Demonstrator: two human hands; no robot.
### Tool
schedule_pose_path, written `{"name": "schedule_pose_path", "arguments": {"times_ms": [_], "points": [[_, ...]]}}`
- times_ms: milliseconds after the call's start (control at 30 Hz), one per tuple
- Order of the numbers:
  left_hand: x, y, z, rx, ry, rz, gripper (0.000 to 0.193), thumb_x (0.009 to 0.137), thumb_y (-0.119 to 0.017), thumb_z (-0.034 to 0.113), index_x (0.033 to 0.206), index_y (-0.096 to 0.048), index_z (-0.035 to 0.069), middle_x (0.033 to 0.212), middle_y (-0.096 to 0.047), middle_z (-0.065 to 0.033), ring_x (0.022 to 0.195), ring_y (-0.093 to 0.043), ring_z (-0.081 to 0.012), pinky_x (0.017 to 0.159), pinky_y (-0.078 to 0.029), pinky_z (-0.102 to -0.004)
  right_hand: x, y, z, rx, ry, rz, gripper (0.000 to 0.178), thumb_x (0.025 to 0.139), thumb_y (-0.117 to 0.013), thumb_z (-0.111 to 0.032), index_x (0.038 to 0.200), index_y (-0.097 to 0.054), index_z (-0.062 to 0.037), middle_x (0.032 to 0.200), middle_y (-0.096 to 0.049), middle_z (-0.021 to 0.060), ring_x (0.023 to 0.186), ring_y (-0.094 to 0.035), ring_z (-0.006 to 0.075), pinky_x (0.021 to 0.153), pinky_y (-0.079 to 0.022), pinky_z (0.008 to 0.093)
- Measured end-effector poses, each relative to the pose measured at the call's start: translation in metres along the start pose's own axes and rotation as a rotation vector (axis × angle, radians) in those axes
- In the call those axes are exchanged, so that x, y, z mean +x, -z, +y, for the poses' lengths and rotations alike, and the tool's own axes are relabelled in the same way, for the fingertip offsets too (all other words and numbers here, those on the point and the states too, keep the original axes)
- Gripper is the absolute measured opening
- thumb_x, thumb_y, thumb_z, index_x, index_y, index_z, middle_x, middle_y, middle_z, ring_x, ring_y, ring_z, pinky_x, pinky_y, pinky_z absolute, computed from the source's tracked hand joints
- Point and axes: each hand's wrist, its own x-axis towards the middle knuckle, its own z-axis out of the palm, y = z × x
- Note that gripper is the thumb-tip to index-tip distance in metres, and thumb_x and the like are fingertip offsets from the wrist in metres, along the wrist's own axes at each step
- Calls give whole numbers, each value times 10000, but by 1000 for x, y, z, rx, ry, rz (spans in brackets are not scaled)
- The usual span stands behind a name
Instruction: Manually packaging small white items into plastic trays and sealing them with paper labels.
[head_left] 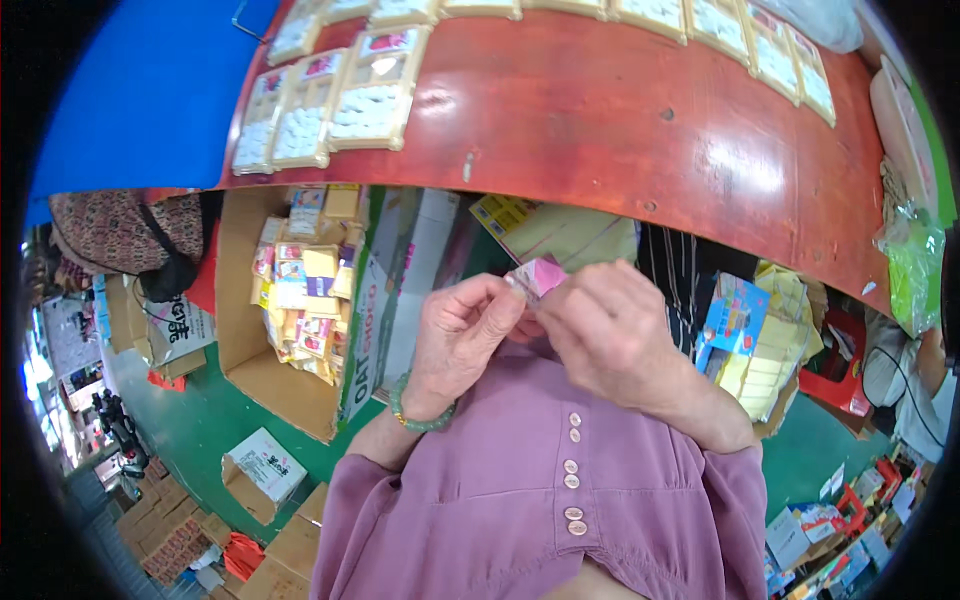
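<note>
Close to my chest, my left hand (462,335) and my right hand (610,335) pinch a small pink and white paper packet (538,277) between their fingertips. A green bead bracelet (418,414) circles my left wrist. Both forearms wear mauve sleeves of a buttoned blouse (560,490). The packet sits just below the front edge of a red-brown table (620,130). On the table lie yellow-framed blister cards with white pieces (368,95), in a row at the left and along the far edge.
Under the table at left stands an open cardboard box (300,300) of small colourful packets. A stack of yellow and blue packets (755,345) lies at right. A green plastic bag (915,270) sits on the table's right end. Small cartons (262,470) rest on the green floor.
</note>
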Motion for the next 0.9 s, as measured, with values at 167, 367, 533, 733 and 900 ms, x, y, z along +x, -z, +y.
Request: {"name": "schedule_pose_path", "arguments": {"times_ms": [167,367,533,733,900], "points": [[-21,8,10,226,-106,179,144,913,-602,105,830,-628,-9,743,-611,12,646,-562,-39,568,-460,-177,15,-15,-12,244,49,-169,190,687,-728,-67,828,-604,-36,749,-563,90,674,-571,270,606,-457,360],[-40,45,31,575,-293,252,77,809,-637,-16,755,-610,-63,634,-585,-82,584,-542,-95,531,-392,-227,29,2,-2,474,-154,-263,192,752,-714,-69,893,-604,1,828,-608,109,739,-609,208,659,-486,303],[-45,66,53,355,-529,62,19,766,-601,-82,765,-618,-74,677,-626,-130,573,-562,-183,554,-410,-289,32,5,26,663,-561,-181,220,864,-639,-110,1042,-603,13,909,-622,26,818,-581,103,744,-482,257],[-36,71,52,66,-636,-118,33,732,-617,-48,722,-609,-78,651,-613,-153,561,-562,-218,559,-417,-327,34,-5,24,900,-703,-324,314,899,-622,-173,1145,-581,18,1027,-632,42,907,-591,103,803,-488,247],[-34,75,51,98,-626,-168,61,737,-620,-30,698,-600,-73,633,-599,-143,541,-538,-218,546,-409,-329,37,-5,22,1064,-752,-285,230,884,-640,-169,1035,-643,5,911,-651,28,794,-597,78,721,-496,230]]}}
